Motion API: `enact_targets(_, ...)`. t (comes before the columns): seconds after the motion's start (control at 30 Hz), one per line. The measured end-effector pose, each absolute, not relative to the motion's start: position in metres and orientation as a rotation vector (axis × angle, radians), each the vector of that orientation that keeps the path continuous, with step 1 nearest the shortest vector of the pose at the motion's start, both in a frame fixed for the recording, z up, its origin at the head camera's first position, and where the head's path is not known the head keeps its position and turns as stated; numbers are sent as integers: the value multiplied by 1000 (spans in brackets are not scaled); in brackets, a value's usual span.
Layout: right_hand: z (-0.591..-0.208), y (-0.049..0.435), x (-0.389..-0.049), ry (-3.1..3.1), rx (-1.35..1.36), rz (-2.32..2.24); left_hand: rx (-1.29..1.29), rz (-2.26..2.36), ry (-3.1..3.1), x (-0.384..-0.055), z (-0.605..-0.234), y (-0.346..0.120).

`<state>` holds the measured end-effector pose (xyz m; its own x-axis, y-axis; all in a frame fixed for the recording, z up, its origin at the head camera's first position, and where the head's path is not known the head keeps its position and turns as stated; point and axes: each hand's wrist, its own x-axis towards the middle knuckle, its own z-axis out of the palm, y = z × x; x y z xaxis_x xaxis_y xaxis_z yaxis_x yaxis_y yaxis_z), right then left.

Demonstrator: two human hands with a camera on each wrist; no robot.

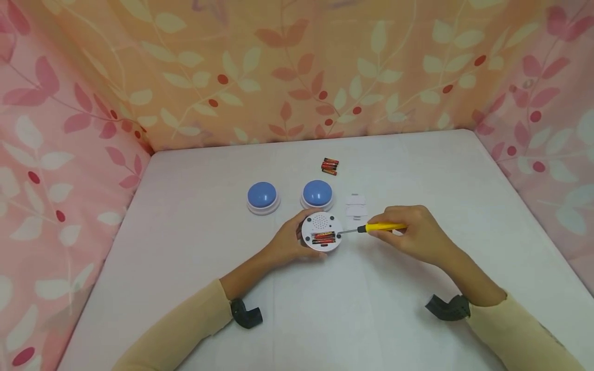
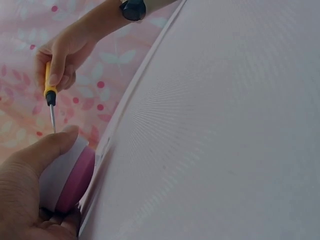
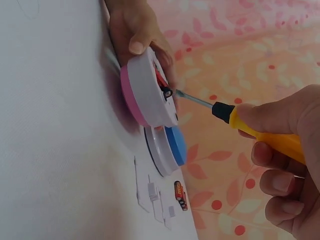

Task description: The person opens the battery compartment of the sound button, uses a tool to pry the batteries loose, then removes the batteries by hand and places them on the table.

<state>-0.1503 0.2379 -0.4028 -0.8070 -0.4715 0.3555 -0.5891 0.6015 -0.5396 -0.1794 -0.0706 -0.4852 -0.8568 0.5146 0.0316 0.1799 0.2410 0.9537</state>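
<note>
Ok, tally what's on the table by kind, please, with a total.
Blue-domed buttons: 2
Pink button, upside down, battery bay open, held by left hand: 1
Yellow screwdriver, in right hand: 1
Loose battery cluster (too small to count singly): 1
White cover pieces: 2
Total: 7

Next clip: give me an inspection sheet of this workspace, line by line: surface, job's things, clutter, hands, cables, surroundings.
Surface: white table, bare in front.
Job's things: pink-domed button unit upside down, battery bay open with batteries in; yellow screwdriver, tip at the unit's underside.
Clutter: two blue button units, loose batteries, white cover piece.
Hands: left hand grips the unit; right hand holds the screwdriver.
Cables: nothing seen.
Surroundings: leaf-print cloth on three sides.
</note>
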Motion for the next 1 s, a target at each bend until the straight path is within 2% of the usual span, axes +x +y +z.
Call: enact_targets(1.0,-397,222,-152,-2698,1022,795,674,1640,2208,-181,-486,-70)
